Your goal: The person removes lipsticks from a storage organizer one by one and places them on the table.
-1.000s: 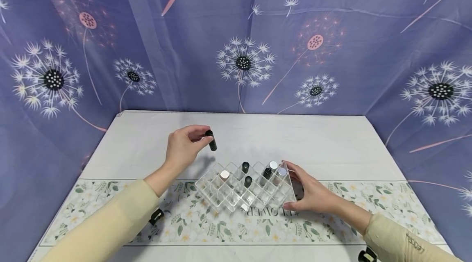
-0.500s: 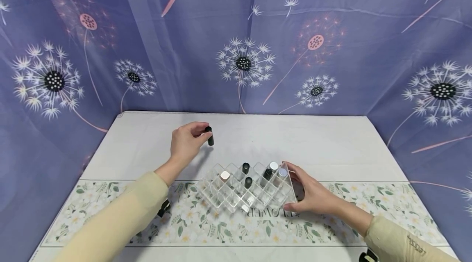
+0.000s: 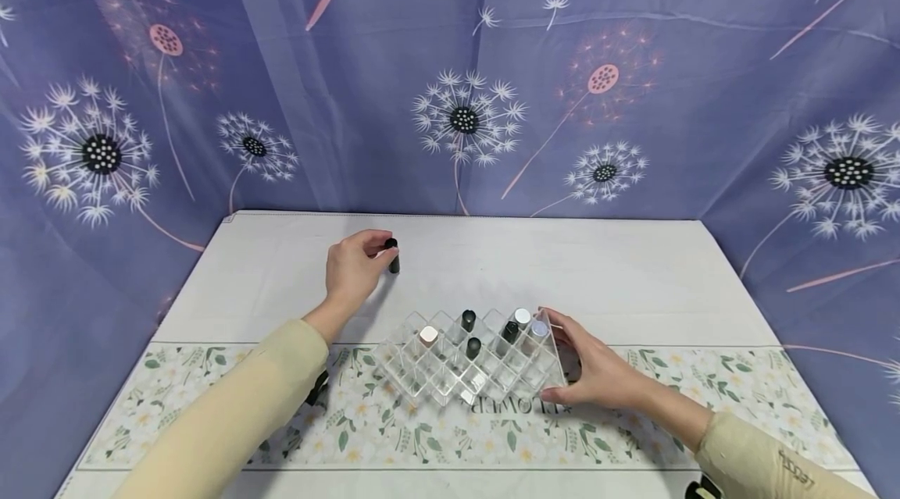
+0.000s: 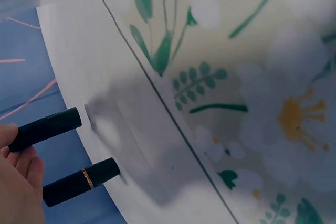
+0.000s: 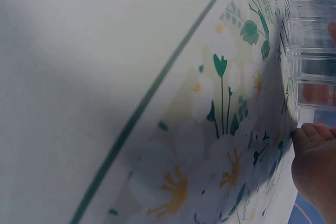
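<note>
Between thumb and fingers my left hand (image 3: 355, 265) pinches a black lipstick tube (image 3: 394, 258), held upright beyond the organizer's left end. In the left wrist view a second black lipstick tube with a gold band (image 4: 88, 179) stands beside the held tube (image 4: 50, 128); from the head it is hidden by the hand. My right hand (image 3: 598, 366) grips the right end of a clear lipstick organizer (image 3: 444, 374), thumb at the near corner and fingers at the far one. Several capped lipsticks, such as a black one (image 3: 473, 347) and a pinkish one (image 3: 428, 336), sit in its diamond-shaped slots.
The white tabletop (image 3: 598, 272) carries a flower-printed band (image 3: 394, 436) under the organizer. A purple dandelion curtain (image 3: 366, 93) closes off the back and both sides.
My left hand has moved back and slightly left, away from the organizer, and the lipstick tube it holds is now more upright. My right hand keeps its grip on the organizer.
</note>
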{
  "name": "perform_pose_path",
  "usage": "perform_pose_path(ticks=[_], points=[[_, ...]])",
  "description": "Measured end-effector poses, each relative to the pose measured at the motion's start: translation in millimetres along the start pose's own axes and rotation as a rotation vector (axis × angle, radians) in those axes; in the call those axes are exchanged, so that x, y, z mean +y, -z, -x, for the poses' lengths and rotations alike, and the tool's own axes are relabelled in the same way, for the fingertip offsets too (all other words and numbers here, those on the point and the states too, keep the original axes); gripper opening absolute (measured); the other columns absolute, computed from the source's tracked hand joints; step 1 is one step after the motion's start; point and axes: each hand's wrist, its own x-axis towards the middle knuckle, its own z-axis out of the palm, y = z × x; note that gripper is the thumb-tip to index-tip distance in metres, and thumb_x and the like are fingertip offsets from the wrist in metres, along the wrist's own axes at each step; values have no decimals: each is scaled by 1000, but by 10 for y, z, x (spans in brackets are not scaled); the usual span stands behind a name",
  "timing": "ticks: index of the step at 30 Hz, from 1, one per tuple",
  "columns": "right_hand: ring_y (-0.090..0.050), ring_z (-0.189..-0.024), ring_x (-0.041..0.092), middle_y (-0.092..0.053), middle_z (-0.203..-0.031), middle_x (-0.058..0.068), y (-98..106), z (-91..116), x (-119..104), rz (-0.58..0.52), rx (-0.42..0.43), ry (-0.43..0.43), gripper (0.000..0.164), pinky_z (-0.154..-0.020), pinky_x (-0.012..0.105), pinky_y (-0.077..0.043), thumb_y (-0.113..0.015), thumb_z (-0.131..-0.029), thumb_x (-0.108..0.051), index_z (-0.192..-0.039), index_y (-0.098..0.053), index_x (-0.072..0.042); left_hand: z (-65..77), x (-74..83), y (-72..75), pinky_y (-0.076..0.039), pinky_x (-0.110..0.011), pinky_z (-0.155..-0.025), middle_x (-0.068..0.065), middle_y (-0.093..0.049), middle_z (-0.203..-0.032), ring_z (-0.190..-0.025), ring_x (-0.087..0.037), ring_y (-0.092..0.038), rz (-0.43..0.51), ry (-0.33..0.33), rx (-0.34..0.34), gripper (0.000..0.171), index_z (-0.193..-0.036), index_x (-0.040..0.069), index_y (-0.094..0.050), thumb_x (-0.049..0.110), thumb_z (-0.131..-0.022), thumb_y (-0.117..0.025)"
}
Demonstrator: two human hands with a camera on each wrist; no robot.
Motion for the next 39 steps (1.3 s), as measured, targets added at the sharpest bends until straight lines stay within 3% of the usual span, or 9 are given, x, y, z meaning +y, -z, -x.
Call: perform_pose_path(ticks=[16, 20, 29, 39], points=[[-54, -144, 32, -45, -164, 14, -8, -1, 3, -20, 2, 18, 126, -120, 37, -43, -98, -76, -44, -169, -22, -5, 12, -69, -40, -62, -47, -89, -11, -82, -109, -99, -29, -79, -24, -16, 13, 26, -118, 6, -81, 15, -94, -84], [-54, -144, 36, -43, -165, 16, -7, -2, -1, -25, 2, 14, 126, -121, 37, -42, -98, -76, -43, -168, -22, -4, 9, -72, -45, -62, -46, -89, -11, -82, -109, -99, -30, -79, -21, -11, 14, 26, -118, 6, -81, 15, -94, -84], [-53, -144, 39, -41, -166, 19, -5, 0, -8, -16, 0, 4, 126, -120, 50, -44, -98, -77, -43, -169, -22, -4, 17, -54, -47, -62, -46, -92, -12, -81, -112, -103, -30, -79, -27, 4, 1, 29, -121, 5, -80, 16, -94, -84], [-54, -144, 37, -42, -165, 17, -3, -7, 3, -26, 1, 6, 126, -121, 34, -41, -98, -76, -43, -169, -22, -5, 32, -90, -23, -62, -47, -94, -13, -80, -116, -107, -31, -78, -32, -4, -16, 32, -123, 6, -79, 18, -93, -85]])
